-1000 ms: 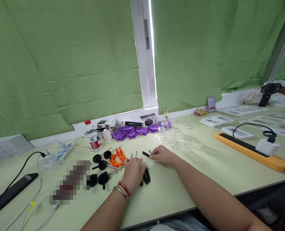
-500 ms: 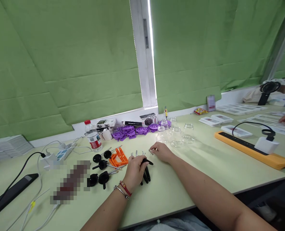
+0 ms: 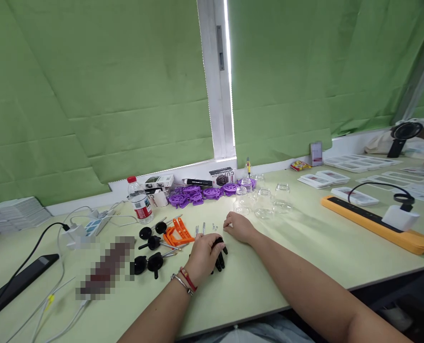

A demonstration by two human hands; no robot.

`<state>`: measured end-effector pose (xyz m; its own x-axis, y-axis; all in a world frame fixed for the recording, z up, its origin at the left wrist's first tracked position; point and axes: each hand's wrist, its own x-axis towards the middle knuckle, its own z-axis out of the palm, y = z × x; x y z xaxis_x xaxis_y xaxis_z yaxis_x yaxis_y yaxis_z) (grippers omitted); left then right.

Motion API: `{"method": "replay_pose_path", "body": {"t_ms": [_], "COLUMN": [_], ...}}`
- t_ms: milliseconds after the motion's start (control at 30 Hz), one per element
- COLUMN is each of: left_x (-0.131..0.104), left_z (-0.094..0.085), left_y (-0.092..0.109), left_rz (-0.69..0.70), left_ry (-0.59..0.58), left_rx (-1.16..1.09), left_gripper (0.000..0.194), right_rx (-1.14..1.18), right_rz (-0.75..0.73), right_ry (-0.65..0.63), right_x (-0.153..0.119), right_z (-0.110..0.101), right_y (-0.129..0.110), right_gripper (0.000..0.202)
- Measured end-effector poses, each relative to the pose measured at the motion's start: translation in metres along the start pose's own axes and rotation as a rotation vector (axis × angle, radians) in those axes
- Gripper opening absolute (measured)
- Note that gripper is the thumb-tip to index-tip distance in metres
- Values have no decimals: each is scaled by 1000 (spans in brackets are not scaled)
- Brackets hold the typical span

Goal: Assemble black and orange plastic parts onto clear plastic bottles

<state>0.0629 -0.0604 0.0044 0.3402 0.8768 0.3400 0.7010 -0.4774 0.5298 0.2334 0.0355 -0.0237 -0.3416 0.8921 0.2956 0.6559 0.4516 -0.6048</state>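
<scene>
My left hand [image 3: 206, 255] is closed on a black part [image 3: 222, 242], above several black pieces [image 3: 219, 263] lying on the table. Just right of some tiny clear or metallic bits [image 3: 214, 227], my right hand [image 3: 238, 226] rests with its fingers pressed together; whatever it may hold is hidden. Metal rods [image 3: 200, 229] lie behind my left hand. To the left are orange frames [image 3: 178, 232] and round black parts with rods [image 3: 155, 261]. Clear glass jars [image 3: 263, 205] stand beyond my right hand.
Purple parts [image 3: 191, 194] and small boxes line the wall beside a water bottle [image 3: 140, 202]. An orange power strip [image 3: 369, 222] lies at right, a white socket strip [image 3: 98, 224] with cables at left. Another person's hand is at the far right edge, near a black fan [image 3: 403, 136].
The black part in my left hand has turned to point more downward. The thin metallic piece seen at my right fingertips no longer shows. The other person's hand has moved back.
</scene>
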Motion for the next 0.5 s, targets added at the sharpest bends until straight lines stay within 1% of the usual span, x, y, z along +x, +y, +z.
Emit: {"method": "replay_pose_path", "body": {"t_ms": [67, 133, 200, 267, 333, 400, 500], "left_x": [0, 0, 0, 1, 2, 3, 5], "left_z": [0, 0, 1, 2, 3, 5, 7], "left_y": [0, -1, -1, -2, -3, -5, -8], "left_rz": [1, -3, -11, -22, -33, -41, -51], "left_ry": [-1, -2, -3, -5, -12, -16, -10], "left_rx": [2, -8, -32, -63, -100, -136, -173], "left_gripper": [21, 22, 23, 24, 24, 24, 26], "right_rx": [126, 329, 546, 699, 760, 759, 744], "right_rz": [-24, -76, -143, -193, -208, -208, -213], "right_ry": [23, 15, -46, -130, -205, -256, -281], "right_x": [-2, -6, -10, -15, -19, -21, -21], "right_z": [-4, -9, -14, -18, -20, -20, -19], "right_y": [-2, -7, -12, -17, -21, -23, -23], "right_gripper": [11, 14, 16, 18, 18, 18, 17]}}
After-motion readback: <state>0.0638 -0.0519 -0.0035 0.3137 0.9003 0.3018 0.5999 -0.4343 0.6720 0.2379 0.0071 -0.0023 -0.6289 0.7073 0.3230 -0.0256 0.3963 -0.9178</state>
